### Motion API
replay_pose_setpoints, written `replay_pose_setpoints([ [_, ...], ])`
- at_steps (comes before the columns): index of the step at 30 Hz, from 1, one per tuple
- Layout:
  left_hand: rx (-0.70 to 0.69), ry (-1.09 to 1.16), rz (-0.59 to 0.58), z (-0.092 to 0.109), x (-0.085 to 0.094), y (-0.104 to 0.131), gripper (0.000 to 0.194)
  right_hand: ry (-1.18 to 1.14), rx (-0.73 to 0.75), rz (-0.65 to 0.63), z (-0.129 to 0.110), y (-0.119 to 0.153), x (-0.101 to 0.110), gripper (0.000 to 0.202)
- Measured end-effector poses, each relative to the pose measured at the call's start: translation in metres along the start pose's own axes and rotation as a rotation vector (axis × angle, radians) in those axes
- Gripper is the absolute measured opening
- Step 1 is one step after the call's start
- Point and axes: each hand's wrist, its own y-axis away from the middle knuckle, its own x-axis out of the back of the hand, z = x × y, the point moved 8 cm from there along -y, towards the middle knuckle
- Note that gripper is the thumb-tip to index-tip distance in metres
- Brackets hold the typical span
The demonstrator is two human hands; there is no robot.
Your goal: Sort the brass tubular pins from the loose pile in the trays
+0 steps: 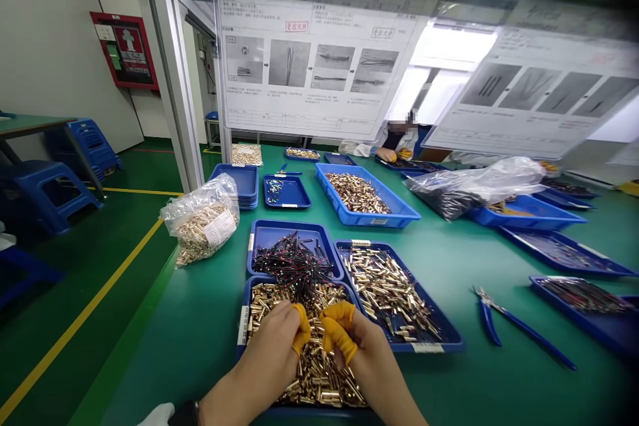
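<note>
Over a blue tray [243, 319] heaped with small gold-coloured metal tubes [319, 373], my two hands are close together. Yellow finger covers sit on the fingertips. My left hand [282, 336] is closed in a pinch; whatever it grips is hidden by the fingers. My right hand [357, 339] is pinched too, a small gap away, and its contents are also too small to tell. Just beyond the fingers, thin black and red wires [294, 259] lie piled in another tray [319, 229], some spilling over the near rim. To the right, a tray [449, 343] holds longer gold-coloured pieces [389, 286].
Blue-handled pliers [499, 309] lie open at right. A plastic bag of gold parts [204, 226] stands at left, near stacked trays [244, 183]. A large blue bin [399, 216] is ahead. Instruction sheets [309, 106] hang above; a co-worker's hands [394, 154] are across the table.
</note>
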Motion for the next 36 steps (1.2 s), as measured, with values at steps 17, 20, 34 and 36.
replay_pose_setpoints([
  [17,0.289,0.971,0.135,-0.025,0.004,-0.003,0.011,0.188,0.156,0.022,-0.023,0.009,-0.007,0.018],
  [20,0.273,0.891,0.147,-0.026,0.006,-0.003,0.008,0.240,0.172,0.020,-0.025,0.009,-0.009,0.019],
  [34,0.281,0.900,0.118,-0.025,0.003,-0.002,0.009,0.212,0.161,-0.002,-0.017,0.008,-0.011,0.018],
  [36,0.271,0.859,0.112,-0.026,0.002,-0.002,0.007,0.146,0.114,-0.020,-0.009,0.008,-0.012,0.018],
])
